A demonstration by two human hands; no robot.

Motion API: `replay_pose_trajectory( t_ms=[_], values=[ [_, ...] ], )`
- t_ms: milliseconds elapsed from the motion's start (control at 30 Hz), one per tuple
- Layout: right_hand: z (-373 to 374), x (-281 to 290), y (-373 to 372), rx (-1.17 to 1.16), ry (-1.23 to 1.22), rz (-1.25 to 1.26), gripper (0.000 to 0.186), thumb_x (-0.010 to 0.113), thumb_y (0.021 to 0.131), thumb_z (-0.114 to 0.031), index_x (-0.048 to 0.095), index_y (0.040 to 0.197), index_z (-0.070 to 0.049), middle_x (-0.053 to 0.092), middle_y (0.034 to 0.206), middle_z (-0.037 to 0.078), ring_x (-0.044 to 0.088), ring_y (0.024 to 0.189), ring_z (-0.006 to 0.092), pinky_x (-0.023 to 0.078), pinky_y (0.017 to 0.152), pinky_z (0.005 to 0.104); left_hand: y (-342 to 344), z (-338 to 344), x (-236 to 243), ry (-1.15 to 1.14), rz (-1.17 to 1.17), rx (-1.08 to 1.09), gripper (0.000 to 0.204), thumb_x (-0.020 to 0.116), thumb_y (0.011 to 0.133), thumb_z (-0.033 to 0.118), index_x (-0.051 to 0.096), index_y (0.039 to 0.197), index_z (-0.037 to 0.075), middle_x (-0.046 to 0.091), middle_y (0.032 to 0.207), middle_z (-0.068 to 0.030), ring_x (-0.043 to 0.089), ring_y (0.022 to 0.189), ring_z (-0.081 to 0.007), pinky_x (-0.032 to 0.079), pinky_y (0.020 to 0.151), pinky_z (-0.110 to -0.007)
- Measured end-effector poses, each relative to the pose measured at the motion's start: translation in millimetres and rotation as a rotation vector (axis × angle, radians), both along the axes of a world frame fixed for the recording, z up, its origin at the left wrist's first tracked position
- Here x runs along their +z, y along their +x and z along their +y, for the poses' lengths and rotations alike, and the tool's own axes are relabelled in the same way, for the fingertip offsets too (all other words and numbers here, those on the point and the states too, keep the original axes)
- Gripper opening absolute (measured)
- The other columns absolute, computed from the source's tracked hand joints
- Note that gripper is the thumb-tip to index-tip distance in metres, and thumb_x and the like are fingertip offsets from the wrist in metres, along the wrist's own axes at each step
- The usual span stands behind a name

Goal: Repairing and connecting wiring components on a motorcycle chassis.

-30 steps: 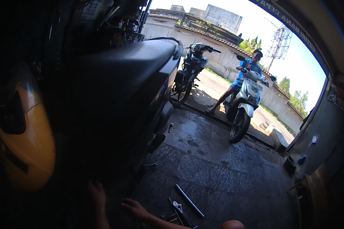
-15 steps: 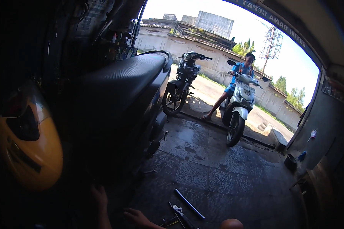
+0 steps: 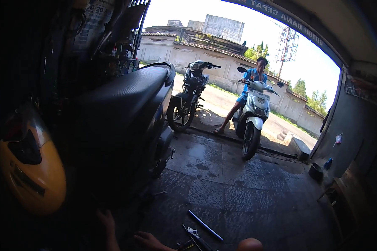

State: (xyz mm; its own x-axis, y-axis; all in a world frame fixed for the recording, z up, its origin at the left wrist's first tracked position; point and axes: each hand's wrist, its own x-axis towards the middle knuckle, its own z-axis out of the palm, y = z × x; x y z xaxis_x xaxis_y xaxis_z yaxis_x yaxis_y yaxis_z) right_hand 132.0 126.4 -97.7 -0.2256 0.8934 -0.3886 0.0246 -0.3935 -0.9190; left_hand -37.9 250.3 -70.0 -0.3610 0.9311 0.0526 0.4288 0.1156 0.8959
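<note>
My left hand (image 3: 106, 219) reaches up into deep shadow beside the lower side of a dark scooter (image 3: 125, 92); its fingertips are lost in the dark. Low in the picture, my right hand (image 3: 147, 240) is near the floor to the right of it, with its fingers too dim to read. Whether either hand holds anything cannot be made out. To the right of my right hand lie an adjustable wrench (image 3: 192, 231) and other dark tools. A straight metal tube (image 3: 205, 225) rests on the floor just beyond them.
A yellow motorcycle body part (image 3: 33, 175) stands at the left. Toward the doorway are a dark motorcycle (image 3: 188, 92) and a white scooter (image 3: 255, 113) straddled by a person in blue (image 3: 251, 75). By the right wall sit a black bucket (image 3: 316, 171) and a wooden bench (image 3: 347, 192).
The view has shifted a little, so the scooters and doorway sit further left. The person in blue now has a hand raised to the face. My hands stay in nearly the same places.
</note>
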Motion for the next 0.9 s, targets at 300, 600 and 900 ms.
replay_pose_trajectory(
  t_ms=[300, 600, 900],
  values=[
    [-19, 19, -4, -0.159, 0.132, 0.239, 0.026, 0.057, 0.097, -0.023, 0.064, 0.109, -0.002, 0.059, 0.075, 0.001, 0.050, 0.059, 0.0090, 0.040, 0.051, 0.0266, -6, 3, -7, -0.011, 0.075, -0.014, 0.056, 0.060, 0.090, 0.017, 0.039, 0.136, -0.007, 0.044, 0.137, -0.0261, 0.041, 0.130, -0.0380, 0.033, 0.111, -0.043],
    [-18, 25, -2, -0.175, 0.100, 0.274, 0.025, 0.059, 0.095, -0.021, 0.064, 0.109, -0.001, 0.058, 0.075, 0.001, 0.051, 0.062, 0.0096, 0.044, 0.054, 0.0276, -5, 2, 1, 0.042, 0.176, 0.066, 0.047, 0.054, 0.089, 0.012, 0.044, 0.131, -0.007, 0.050, 0.129, -0.0251, 0.047, 0.123, -0.0378, 0.037, 0.106, -0.044],
    [-17, 23, -6, -0.150, 0.135, 0.279, 0.023, 0.059, 0.095, -0.020, 0.064, 0.106, -0.001, 0.055, 0.072, 0.000, 0.049, 0.061, 0.0099, 0.042, 0.053, 0.0284, 3, -3, 12, 0.263, 0.197, 0.143, 0.030, 0.054, 0.079, 0.009, 0.057, 0.105, -0.006, 0.062, 0.101, -0.0196, 0.060, 0.097, -0.0315, 0.047, 0.087, -0.042]
  ],
)
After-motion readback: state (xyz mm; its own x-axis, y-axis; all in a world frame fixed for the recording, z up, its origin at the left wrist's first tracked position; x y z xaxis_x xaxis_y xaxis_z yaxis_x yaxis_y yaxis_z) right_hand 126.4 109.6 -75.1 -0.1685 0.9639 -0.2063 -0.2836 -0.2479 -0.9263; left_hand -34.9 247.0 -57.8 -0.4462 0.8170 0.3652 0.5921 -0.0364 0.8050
